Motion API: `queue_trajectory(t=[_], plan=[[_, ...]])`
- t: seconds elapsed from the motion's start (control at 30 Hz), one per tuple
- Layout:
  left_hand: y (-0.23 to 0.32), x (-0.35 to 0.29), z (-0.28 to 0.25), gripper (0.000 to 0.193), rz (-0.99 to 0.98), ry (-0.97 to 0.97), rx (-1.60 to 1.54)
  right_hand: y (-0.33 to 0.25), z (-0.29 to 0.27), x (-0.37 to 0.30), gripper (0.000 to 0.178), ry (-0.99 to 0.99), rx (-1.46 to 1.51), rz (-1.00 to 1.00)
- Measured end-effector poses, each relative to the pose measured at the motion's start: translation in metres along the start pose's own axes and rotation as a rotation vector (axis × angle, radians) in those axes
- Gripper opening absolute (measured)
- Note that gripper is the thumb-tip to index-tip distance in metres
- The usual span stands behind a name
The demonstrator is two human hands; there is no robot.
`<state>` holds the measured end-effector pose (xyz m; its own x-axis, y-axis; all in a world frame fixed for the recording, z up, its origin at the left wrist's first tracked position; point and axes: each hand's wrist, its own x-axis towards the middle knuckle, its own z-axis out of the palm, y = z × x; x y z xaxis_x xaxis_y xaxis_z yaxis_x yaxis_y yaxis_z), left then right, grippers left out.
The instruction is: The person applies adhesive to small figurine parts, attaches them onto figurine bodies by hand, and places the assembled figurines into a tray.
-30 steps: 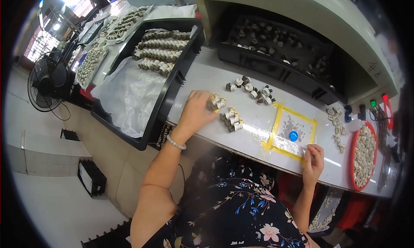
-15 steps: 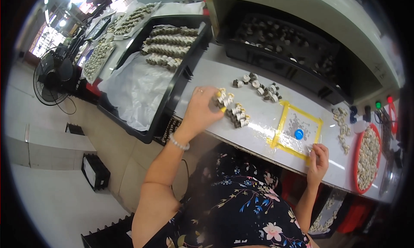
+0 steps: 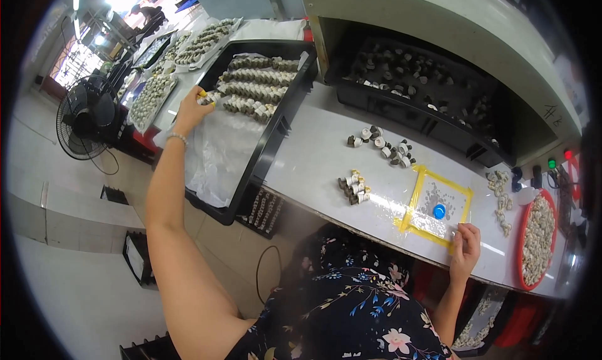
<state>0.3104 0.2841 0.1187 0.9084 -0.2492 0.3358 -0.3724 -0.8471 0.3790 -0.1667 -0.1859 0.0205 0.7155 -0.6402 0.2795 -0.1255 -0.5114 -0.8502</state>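
My left hand (image 3: 192, 111) reaches far left over the black tray (image 3: 251, 172) and grips a short row of small grey and white cylindrical parts (image 3: 208, 97) at the left end of the rows (image 3: 256, 89) stacked there on white paper. My right hand (image 3: 466, 243) rests at the bench's front edge, fingers curled, beside the corner of a yellow taped square (image 3: 433, 204) with a blue cap (image 3: 439, 210) inside. A small cluster of parts (image 3: 354, 187) lies on the grey bench between the hands, and a looser group (image 3: 382, 146) lies farther back.
A black bin (image 3: 414, 84) of dark parts sits under the machine hood. A red dish (image 3: 538, 240) of pale parts stands at the right, with coloured buttons (image 3: 552, 163) behind. More trays of parts (image 3: 150, 97) and a floor fan (image 3: 84, 119) are at the left.
My left hand lifted a row of parts from the bench cluster and carried it left to the black tray. My right hand stayed at the bench edge.
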Motion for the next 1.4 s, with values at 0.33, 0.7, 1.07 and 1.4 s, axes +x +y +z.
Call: queue_trajectory(t=[0.33,0.7,1.07,1.4], plan=[[-0.016,0.016,0.028,0.043,-0.047,-0.139,-0.056,-0.002,0.002,-0.001,0.016,0.013,-0.037,0.034],[-0.032,0.014,0.040,0.042,-0.017,-0.073,0.004,-0.003,0.002,0.001,0.014,-0.021,-0.054,0.024],[-0.030,0.011,0.032,0.027,-0.063,-0.145,-0.092,-0.002,0.001,0.001,0.014,-0.020,-0.040,0.027],[-0.025,0.008,0.036,0.030,-0.096,-0.090,-0.323,-0.001,0.002,0.000,0.014,-0.015,-0.021,0.030]])
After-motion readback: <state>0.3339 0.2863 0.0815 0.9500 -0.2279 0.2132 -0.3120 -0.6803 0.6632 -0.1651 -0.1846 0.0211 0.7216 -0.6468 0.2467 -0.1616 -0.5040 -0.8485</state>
